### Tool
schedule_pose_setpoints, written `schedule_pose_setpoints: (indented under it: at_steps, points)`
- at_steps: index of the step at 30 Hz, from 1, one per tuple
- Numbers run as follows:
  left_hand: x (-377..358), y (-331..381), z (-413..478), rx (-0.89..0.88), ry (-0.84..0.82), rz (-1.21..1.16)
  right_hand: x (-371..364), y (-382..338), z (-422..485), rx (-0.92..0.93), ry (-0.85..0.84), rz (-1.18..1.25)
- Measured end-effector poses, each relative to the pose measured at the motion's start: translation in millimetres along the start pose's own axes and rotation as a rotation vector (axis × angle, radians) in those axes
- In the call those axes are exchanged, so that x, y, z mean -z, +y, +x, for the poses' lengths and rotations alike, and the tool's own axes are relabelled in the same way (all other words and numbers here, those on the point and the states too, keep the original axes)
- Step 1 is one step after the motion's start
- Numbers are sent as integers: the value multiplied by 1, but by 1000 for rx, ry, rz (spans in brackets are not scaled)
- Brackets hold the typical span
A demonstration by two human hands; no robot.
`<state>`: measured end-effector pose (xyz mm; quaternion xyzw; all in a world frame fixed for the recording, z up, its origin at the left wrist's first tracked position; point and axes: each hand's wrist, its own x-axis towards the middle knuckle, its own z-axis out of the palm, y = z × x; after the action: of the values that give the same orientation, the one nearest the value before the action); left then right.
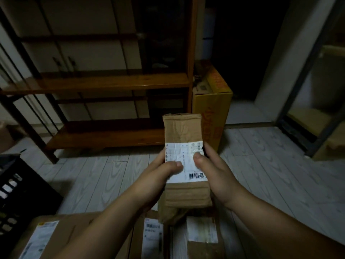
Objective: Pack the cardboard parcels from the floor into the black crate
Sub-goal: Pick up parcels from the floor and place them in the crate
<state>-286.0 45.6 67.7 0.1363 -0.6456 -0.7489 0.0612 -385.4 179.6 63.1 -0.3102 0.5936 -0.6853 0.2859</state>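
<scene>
I hold a narrow brown cardboard parcel (183, 131) with a white shipping label up in front of me, above the floor. My left hand (158, 176) grips its left side, thumb across the label. My right hand (214, 171) grips its right side, thumb also pressed on the label. The black crate (16, 187) with slotted walls stands on the floor at the far left, partly out of view. Several more labelled cardboard parcels (203, 238) lie on the floor below my arms, one large one (61, 232) at the bottom left.
A wooden shelf unit (112, 81) stands ahead. A yellow cardboard box (212, 101) sits beside it near a dark doorway. A metal rack (306, 86) with boxes is at the right. Pale wood-pattern floor (270, 165) lies between them. The room is dim.
</scene>
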Motion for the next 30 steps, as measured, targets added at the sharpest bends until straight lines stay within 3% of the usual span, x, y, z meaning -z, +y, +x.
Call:
schedule_pose_setpoints:
  at_steps: [19, 25, 30]
  points:
    - [1, 35, -5, -79, 54, 18, -10, -30, 11, 9, -11, 5]
    - [-13, 145, -21, -29, 86, -7, -23, -141, 12, -72, 55, 86]
    - [-29, 277, -54, 91, -60, -67, -48, -274, 9, -114, 102, 59]
